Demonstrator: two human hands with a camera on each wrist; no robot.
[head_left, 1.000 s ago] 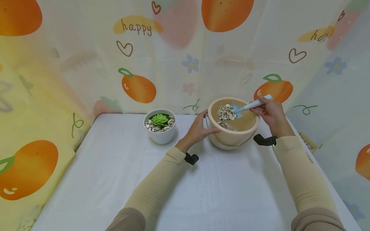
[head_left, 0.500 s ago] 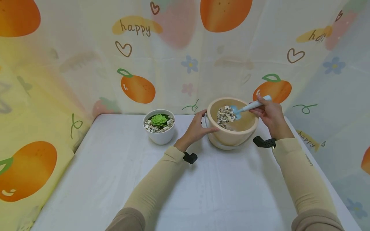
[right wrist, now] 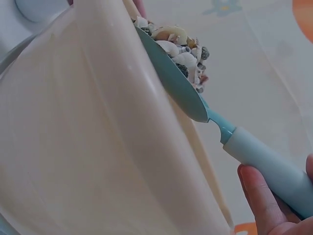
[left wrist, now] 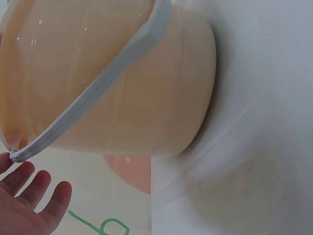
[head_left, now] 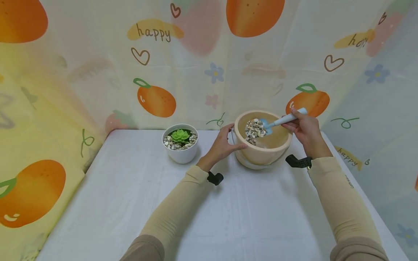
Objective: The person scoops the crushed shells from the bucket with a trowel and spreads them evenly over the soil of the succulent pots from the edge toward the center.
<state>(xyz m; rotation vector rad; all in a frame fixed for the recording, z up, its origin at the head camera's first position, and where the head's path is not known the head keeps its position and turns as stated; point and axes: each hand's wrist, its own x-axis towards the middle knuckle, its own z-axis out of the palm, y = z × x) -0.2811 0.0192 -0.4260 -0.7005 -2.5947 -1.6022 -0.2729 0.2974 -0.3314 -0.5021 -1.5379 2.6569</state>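
Note:
My left hand (head_left: 222,146) grips the left side of a cream bucket (head_left: 262,155), thumb along the front rim and fingers round the side. In the left wrist view its fingertips lie by the end of the grey bail handle (left wrist: 93,95). My right hand (head_left: 308,132) holds a small blue toy shovel (head_left: 289,117) by its pale handle. The blade (right wrist: 173,81) carries a heap of small shells and stones (head_left: 255,128) over the bucket's mouth. In the right wrist view the near rim covers part of the blade. More shell bits show inside the bucket below it.
Left of the bucket stands a white pot (head_left: 181,155) with a green succulent (head_left: 180,136) and shell bits around it. Both stand near the back of the white-covered table (head_left: 248,214). A fruit-patterned curtain (head_left: 189,87) hangs behind and at both sides.
The shovel and its heap dip slightly into the bucket half a second ago and sit a little higher now. My left hand keeps its place on the rim.

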